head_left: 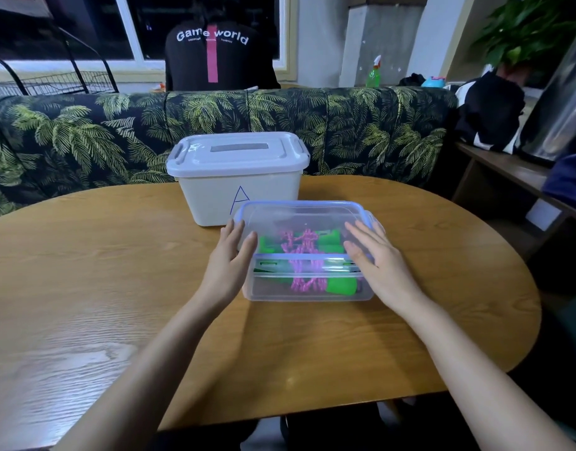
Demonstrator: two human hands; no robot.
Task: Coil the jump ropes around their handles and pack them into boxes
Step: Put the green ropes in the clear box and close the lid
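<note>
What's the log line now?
clear box: lidded, jump rope inside | left hand: open, beside box | right hand: open, on lid

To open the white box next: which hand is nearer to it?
Left. The left hand almost reaches the white box; the right hand is at the clear box's right side, farther.

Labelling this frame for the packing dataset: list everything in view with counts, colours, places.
clear box: 1, transparent, blue-rimmed lid on, table centre
jump rope: 1 bundle, pink with green handles, inside clear box
white box: 1, lidded, marked A, behind clear box
table: 1, brown wood, foreground
sofa: 1, palm print, behind table
spray bottle: 1, green, behind sofa
left hand: 1, flat against clear box's left side
right hand: 1, flat on its lid
</note>
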